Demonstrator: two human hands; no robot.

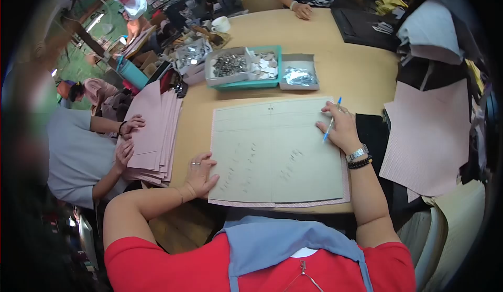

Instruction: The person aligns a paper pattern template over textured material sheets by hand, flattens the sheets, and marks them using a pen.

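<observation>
A large grey-green card pattern (251,140) with handwritten marks and ruled lines lies flat on the table in front of me. Pink patterned sheet material (346,187) shows from under its edges. My left hand (200,175), a ring on one finger, rests at the card's lower left edge with its fingers apart, holding nothing. At the upper right corner, my right hand (343,127) holds a blue-and-clear ballpoint pen (328,127) between its fingers, while that hand lies over the card's edge. The pen stands at a slant.
A teal tray (280,56) with boxes of small metal parts and white pieces stands beyond the card, beside a small grey box (299,72). Pink sheets (149,129) are stacked at left under a co-worker's hands. More pink material (427,140) lies right. Another person sits opposite.
</observation>
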